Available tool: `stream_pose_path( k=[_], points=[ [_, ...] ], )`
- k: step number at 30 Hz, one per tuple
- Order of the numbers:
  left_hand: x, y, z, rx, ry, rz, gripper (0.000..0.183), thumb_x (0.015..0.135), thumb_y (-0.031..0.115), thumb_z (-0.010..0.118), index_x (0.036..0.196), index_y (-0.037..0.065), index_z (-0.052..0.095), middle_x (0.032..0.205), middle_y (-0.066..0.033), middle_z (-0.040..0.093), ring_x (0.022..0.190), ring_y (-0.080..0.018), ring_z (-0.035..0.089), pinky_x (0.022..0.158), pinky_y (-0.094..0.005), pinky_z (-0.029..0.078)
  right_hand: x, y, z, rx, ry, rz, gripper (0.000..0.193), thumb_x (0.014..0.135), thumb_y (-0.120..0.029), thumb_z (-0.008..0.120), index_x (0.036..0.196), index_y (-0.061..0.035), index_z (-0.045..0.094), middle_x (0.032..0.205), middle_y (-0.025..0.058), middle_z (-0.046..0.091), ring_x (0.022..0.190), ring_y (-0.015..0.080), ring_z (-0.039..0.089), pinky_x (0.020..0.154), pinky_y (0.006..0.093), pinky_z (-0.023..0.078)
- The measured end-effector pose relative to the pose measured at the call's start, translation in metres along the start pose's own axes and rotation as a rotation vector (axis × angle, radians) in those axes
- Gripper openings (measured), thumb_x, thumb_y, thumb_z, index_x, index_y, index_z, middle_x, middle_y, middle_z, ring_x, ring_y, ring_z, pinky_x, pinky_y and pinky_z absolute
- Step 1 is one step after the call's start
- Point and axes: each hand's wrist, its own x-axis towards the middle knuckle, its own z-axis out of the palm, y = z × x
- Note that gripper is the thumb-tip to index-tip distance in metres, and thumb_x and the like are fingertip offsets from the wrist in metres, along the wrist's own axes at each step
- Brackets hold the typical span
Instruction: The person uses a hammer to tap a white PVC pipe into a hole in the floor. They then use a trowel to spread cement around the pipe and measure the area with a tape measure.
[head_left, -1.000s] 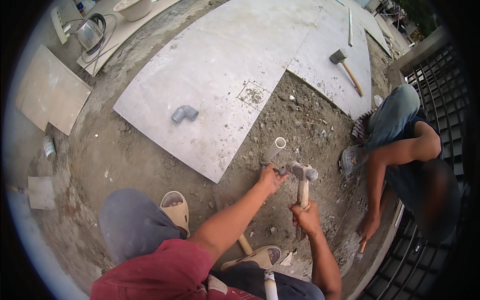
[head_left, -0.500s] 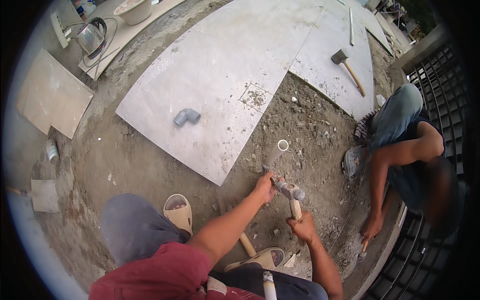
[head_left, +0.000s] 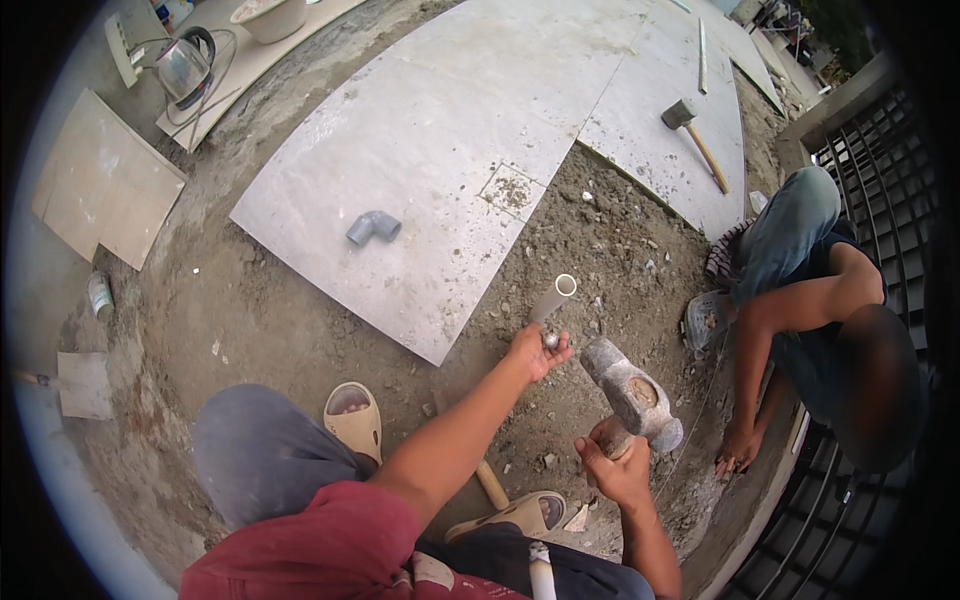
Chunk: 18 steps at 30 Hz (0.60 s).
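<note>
My right hand (head_left: 615, 460) is wrapped round the handle of a heavy hammer (head_left: 632, 392), whose worn grey metal head is raised toward the camera. My left hand (head_left: 540, 352) is closed around a chisel (head_left: 551, 341); only its rounded metal top shows, and its lower part is hidden. Just beyond the left hand, a white plastic pipe (head_left: 556, 296) sticks up from the rubble-strewn soil (head_left: 610, 260). Beneath my left forearm, a tool with a wooden handle (head_left: 492, 487) lies on the ground by my sandal.
Large grey tiles (head_left: 400, 130) reach into the distance, bearing a grey pipe elbow (head_left: 373, 229) and a rubber mallet (head_left: 697, 143). To the right a co-worker (head_left: 810, 290) crouches beside a dark metal grille (head_left: 880, 180). A kettle (head_left: 185, 68) and a basin (head_left: 270, 20) stand far left.
The hammer has lifted up and away from the chisel, its head now nearer the camera and farther right. The co-worker's hand has shifted slightly at the ground; the tool seen in it earlier no longer shows.
</note>
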Motion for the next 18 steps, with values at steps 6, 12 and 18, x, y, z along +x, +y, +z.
stream_pose_path(
  k=[6, 12, 18],
  points=[
    [-0.010, -0.003, -0.026, 0.132, -0.081, 0.055, 0.028, 0.103, 0.031, 0.035, 0.106, 0.004, 0.043, 0.088, -0.0180, 0.065, 0.074, -0.0267, 0.067, 0.079, -0.0435, 0.058, 0.014, -0.032, 0.002, 0.037, 0.113, -0.844, 0.017, 0.088, -0.006, 0.062, 0.075, -0.0079, 0.052, 0.064, 0.0070, 0.057, 0.060, 0.0215, 0.060, 0.056, 0.0337, 0.048],
    [-0.011, 0.012, -0.045, 0.165, -0.105, -0.012, 0.026, 0.101, 0.029, 0.041, 0.096, 0.004, 0.047, 0.089, -0.0203, 0.066, 0.075, -0.0291, 0.067, 0.079, -0.0433, 0.058, 0.054, 0.082, 0.017, -0.587, -0.193, 0.067, 0.020, 0.073, -0.020, 0.070, 0.086, -0.0042, 0.068, 0.072, 0.0182, 0.067, 0.071, 0.0322, 0.069, 0.068, 0.0370, 0.054],
    [-0.004, 0.029, -0.050, 0.026, -0.153, -0.047, 0.023, 0.099, 0.022, 0.049, 0.096, -0.001, 0.050, 0.097, -0.0212, 0.060, 0.082, -0.0298, 0.062, 0.101, -0.0513, 0.049, 0.029, 0.002, 0.022, -0.490, -0.243, -0.470, 0.026, 0.066, -0.023, 0.077, 0.082, -0.0059, 0.064, 0.068, 0.0159, 0.063, 0.065, 0.0333, 0.066, 0.059, 0.0399, 0.051]
  ],
)
